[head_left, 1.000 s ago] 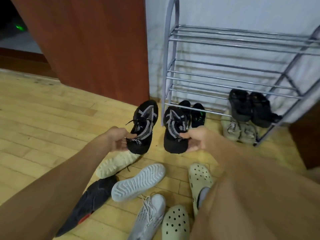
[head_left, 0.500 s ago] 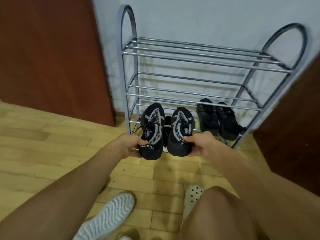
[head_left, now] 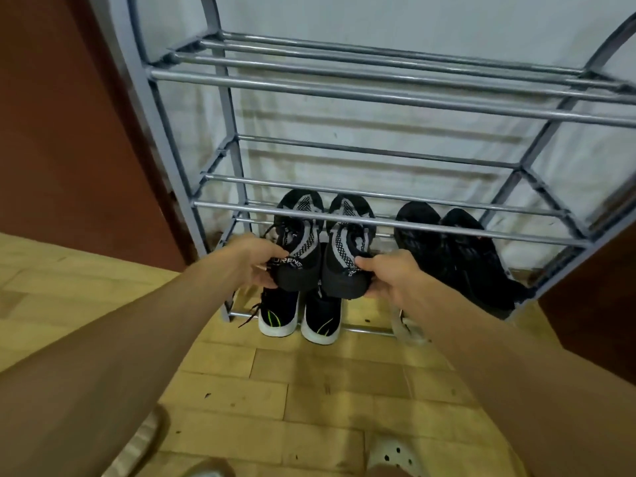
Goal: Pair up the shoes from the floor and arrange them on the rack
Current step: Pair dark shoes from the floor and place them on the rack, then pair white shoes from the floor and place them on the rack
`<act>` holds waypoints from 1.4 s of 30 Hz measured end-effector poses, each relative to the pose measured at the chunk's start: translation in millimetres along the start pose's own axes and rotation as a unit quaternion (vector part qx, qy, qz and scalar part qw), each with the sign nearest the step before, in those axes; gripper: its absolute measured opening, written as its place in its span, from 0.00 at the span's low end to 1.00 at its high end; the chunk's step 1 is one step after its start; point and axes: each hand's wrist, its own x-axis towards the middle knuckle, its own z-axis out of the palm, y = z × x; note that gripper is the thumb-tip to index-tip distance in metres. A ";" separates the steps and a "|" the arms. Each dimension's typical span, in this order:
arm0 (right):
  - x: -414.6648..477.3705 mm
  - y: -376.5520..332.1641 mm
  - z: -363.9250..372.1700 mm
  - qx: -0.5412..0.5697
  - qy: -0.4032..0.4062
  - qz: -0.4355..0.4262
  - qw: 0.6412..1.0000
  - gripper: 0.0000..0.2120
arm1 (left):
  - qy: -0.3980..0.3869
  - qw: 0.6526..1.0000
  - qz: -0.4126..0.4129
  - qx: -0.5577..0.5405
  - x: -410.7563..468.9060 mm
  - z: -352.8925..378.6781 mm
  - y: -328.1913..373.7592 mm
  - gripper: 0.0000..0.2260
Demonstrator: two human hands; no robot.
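A grey metal shoe rack (head_left: 378, 223) with several tiers stands against the white wall. My left hand (head_left: 251, 261) grips the heel of a black-and-grey knit sneaker (head_left: 296, 246). Its mate (head_left: 347, 249) is held at the heel by my right hand (head_left: 389, 277). Both shoes sit side by side, toes pushed under the rail of a lower tier, at its left part. A black pair (head_left: 454, 256) rests on the same tier to the right. Below, on the bottom tier, stands a black pair with white soles (head_left: 299, 318).
A brown wooden panel (head_left: 69, 132) flanks the rack on the left and a dark one (head_left: 592, 321) on the right. On the wooden floor near me lie a pale clog (head_left: 395, 456) and a white sneaker (head_left: 137, 449). A beige shoe (head_left: 406, 330) peeks out under my right wrist.
I have moved closer to the rack. Both hands have carried the black-and-grey pair forward, and the toes now sit under the lower tier's rail.
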 end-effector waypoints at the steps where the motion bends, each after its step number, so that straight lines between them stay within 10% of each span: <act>1: 8.0 -0.5 1.5 -0.002 0.000 0.000 1.000 0.14 | 0.001 1.000 -0.001 0.003 7.3 1.3 1.1 0.05; 23: -14.6 2.0 12.4 -0.129 -0.002 -0.023 0.991 0.09 | 0.038 0.988 0.021 0.149 -20.0 -15.4 -22.1 0.28; 42: -276.1 75.1 102.8 -0.401 -0.200 -0.111 0.887 0.18 | 0.008 0.979 0.008 0.203 -249.3 -146.5 -215.6 0.16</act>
